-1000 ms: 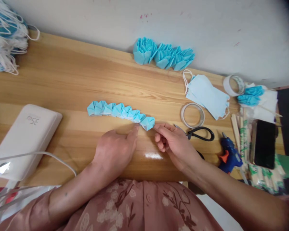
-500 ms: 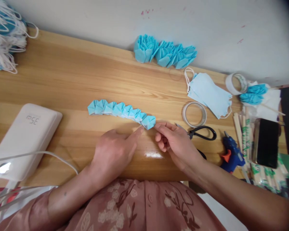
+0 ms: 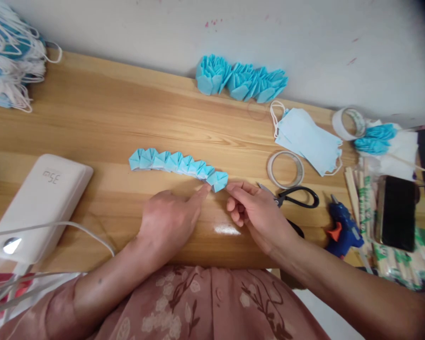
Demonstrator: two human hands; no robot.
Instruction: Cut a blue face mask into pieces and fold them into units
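A row of folded light-blue pieces (image 3: 177,165) lies on the wooden table (image 3: 102,118), overlapping like scales. My left hand (image 3: 170,219) rests on the table with its forefinger stretched out, the tip touching the near edge of the last piece at the row's right end. My right hand (image 3: 253,210) has its fingers curled, thumb and forefinger pinching the right corner of that same end piece.
A bunch of folded blue pieces (image 3: 241,80) sits by the wall. Flat face masks (image 3: 304,139), two tape rolls (image 3: 285,169), black scissors (image 3: 297,197), a blue glue gun (image 3: 342,226), a phone (image 3: 398,212) and wooden sticks lie right. A white power bank (image 3: 38,203) with cable lies left; stacked masks (image 3: 10,56) far left.
The left forefinger has slid slightly right along the end piece. The right hand keeps its pinch. The view has shifted a little.
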